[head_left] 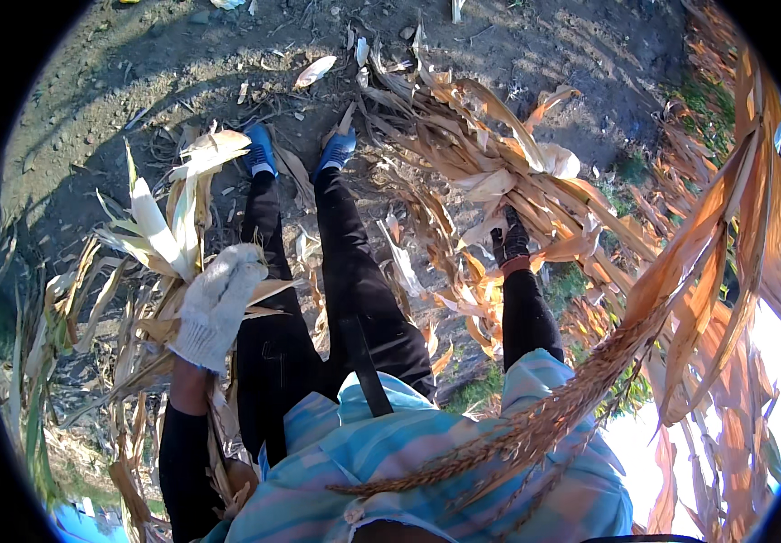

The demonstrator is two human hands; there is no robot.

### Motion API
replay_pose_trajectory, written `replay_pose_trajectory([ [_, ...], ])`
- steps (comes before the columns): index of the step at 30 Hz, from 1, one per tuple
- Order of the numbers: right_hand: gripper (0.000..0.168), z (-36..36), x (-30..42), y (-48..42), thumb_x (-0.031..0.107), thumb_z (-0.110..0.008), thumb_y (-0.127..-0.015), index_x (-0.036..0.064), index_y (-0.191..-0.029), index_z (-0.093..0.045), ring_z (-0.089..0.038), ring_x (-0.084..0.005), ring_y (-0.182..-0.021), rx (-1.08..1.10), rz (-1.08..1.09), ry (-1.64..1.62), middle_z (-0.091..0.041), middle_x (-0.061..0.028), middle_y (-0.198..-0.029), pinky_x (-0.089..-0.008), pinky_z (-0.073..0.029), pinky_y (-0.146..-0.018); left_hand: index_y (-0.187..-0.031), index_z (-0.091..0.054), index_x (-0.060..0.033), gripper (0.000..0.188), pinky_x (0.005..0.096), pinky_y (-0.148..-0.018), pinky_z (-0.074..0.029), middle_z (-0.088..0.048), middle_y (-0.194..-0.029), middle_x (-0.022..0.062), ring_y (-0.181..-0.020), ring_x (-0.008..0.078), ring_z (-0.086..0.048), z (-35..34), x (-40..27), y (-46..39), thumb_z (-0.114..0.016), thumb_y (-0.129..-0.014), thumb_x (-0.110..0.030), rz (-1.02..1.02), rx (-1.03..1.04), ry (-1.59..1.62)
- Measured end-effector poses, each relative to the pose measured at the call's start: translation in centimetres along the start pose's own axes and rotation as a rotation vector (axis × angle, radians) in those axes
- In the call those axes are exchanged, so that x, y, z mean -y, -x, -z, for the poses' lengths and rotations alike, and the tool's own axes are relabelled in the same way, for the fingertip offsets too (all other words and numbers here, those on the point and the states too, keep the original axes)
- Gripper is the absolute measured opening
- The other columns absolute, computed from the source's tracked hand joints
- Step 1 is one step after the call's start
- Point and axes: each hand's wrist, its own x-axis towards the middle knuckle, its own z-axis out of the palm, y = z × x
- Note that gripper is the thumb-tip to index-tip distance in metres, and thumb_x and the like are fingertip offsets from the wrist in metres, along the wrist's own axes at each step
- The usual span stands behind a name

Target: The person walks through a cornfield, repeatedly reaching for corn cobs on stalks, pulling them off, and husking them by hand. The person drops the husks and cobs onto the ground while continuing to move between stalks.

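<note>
My left hand, in a whitish knitted work glove, is closed at the base of opened pale husks on a dry corn stalk at the left. A dark patterned glove covers my right hand, which reaches down to a bundle of dry corn stalks and leaves. Its fingers are partly hidden by leaves, so its hold is unclear. A brown corn tassel hangs across the front of my shirt.
Tall dry corn plants crowd the right side, and more corn leaves stand at the left. My blue shoes are on bare soil scattered with husk pieces. Cut leaves lie between my legs and right arm.
</note>
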Motion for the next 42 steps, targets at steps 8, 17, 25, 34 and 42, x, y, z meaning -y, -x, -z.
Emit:
replay_pose_trajectory([
  [8,0.048,-6.3,-4.1,9.5,0.036,-0.057,-0.091,0.007,-0.127,-0.048,-0.063,-0.0255,-0.096,0.901,-0.153,0.921,-0.062,-0.0102,-0.112,-0.0365,-0.049,-0.087,-0.112,-0.058,0.0010,0.023,0.0333,-0.085,-0.050,-0.061,-0.111,0.0157,-0.098,0.0287,-0.063,1.0,1.8,-0.9,-0.054,-0.092,-0.010,-0.624,-0.011,-0.766],
  [17,0.049,-16.9,22.7,0.4,0.046,-0.049,-0.089,0.002,-0.104,-0.065,-0.061,-0.0405,-0.095,-0.082,1.053,1.314,-0.065,-0.0245,-0.098,-0.0422,-0.049,-0.081,-0.103,-0.060,-0.0005,0.018,0.0273,-0.076,-0.048,-0.063,-0.091,0.0116,-0.082,0.0194,-0.062,-1.5,-1.1,0.4,-0.054,-0.089,-0.010,-0.093,-0.059,-0.148],
  [25,0.043,-6.0,17.7,-10.2,0.031,-0.072,-0.078,0.004,-0.110,-0.065,-0.063,-0.0219,-0.090,0.089,0.439,1.470,-0.068,-0.0088,-0.102,-0.0349,-0.048,-0.079,-0.103,-0.060,-0.0056,0.021,0.0321,-0.067,-0.050,-0.063,-0.080,0.0123,-0.072,0.0244,-0.064,-1.6,-0.7,-0.1,-0.059,-0.086,-0.018,-0.175,-0.053,-0.357],
  [34,0.043,-10.7,16.3,2.4,0.025,-0.078,-0.075,0.001,-0.109,-0.065,-0.061,-0.0153,-0.084,0.374,0.592,0.820,-0.068,-0.0059,-0.094,-0.0314,-0.047,-0.079,-0.099,-0.059,-0.0100,0.024,0.0445,-0.072,-0.047,-0.064,-0.083,0.0124,-0.082,0.0310,-0.063,-3.8,-8.0,-6.6,-0.054,-0.084,-0.027,-0.623,0.377,-1.322],
  [42,0.044,-10.4,15.0,3.9,0.032,-0.080,-0.073,0.000,-0.100,-0.067,-0.063,-0.0157,-0.078,0.529,0.837,1.081,-0.069,-0.0091,-0.088,-0.0319,-0.050,-0.072,-0.100,-0.061,-0.0038,0.031,0.0410,-0.078,-0.049,-0.065,-0.098,0.0154,-0.092,0.0333,-0.062,-24.2,-9.2,-22.1,-0.047,-0.091,-0.031,-0.406,0.277,-0.479],
])
